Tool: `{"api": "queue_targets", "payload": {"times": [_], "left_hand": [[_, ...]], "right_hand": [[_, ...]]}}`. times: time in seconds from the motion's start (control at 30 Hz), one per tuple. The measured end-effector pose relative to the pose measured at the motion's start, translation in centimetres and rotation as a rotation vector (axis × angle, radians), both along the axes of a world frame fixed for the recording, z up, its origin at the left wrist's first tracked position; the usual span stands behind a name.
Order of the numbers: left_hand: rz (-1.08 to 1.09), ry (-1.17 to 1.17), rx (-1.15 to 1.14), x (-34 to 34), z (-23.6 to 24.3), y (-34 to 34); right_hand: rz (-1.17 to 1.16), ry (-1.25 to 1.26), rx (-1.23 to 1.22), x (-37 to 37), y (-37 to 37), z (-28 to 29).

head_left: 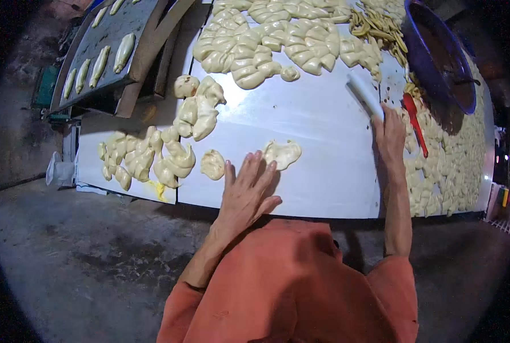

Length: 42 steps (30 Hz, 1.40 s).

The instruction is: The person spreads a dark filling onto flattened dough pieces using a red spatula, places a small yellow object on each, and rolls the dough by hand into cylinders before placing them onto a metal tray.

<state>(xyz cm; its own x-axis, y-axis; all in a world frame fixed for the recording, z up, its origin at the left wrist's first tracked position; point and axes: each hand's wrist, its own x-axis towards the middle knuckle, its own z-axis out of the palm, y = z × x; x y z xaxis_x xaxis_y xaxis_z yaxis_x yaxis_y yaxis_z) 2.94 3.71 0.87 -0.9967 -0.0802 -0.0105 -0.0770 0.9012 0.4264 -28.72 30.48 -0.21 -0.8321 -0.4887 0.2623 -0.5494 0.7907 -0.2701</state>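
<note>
My left hand (248,188) lies palm down near the table's front edge, its fingers spread. Its fingertips reach the edge of a flattened piece of dough (283,154); whether they press on it I cannot tell. A second flat dough piece (212,164) rests just left of that hand. Further right, my right hand (391,134) grips the near end of a white rolling pin (362,92), which lies slanted on the white tabletop (323,186). Beside this hand is a red-handled tool (415,123), possibly a knife or scraper.
Clustered dough pieces (312,46) cover the table's far side. More dough lumps (135,151) lie at left, and many small pieces (446,177) spread at right. A purple basin (438,57) with brown contents stands far right. Metal trays (106,43) hold shaped dough at upper left.
</note>
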Motion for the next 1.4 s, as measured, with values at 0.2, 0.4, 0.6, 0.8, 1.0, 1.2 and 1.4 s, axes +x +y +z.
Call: {"api": "queue_targets", "payload": {"times": [0.2, 0.4, 0.6, 0.8, 1.0, 1.2, 1.4], "left_hand": [[0.174, 0.334, -0.125, -1.7, 0.4, -0.6], [0.271, -0.075, -0.08, -4.8, -0.2, -1.4], [0.341, 0.022, -0.158, -12.2, -2.0, -5.1], [0.378, 0.288, -0.255, -18.9, -2.9, -9.6], [0.238, 0.241, -0.172, -17.1, -2.8, -9.0], [0.047, 0.193, -0.155, -12.7, 0.0, -6.8], [0.148, 0.115, -0.139, -7.8, -1.6, -2.6]], "right_hand": [[0.508, -0.245, -0.116, 10.8, -7.0, 3.8], [0.444, -0.202, 0.193, 12.7, -10.4, 1.4], [0.146, -0.04, 0.27, 8.2, -15.1, -0.9], [0.096, 0.04, 0.1, 2.3, -19.6, -0.8], [0.591, -0.228, -0.046, 4.1, -14.1, 1.5], [0.619, -0.342, -0.037, 7.5, -11.2, 4.0], [0.46, -0.13, 0.223, 11.7, -10.4, 1.2]]}}
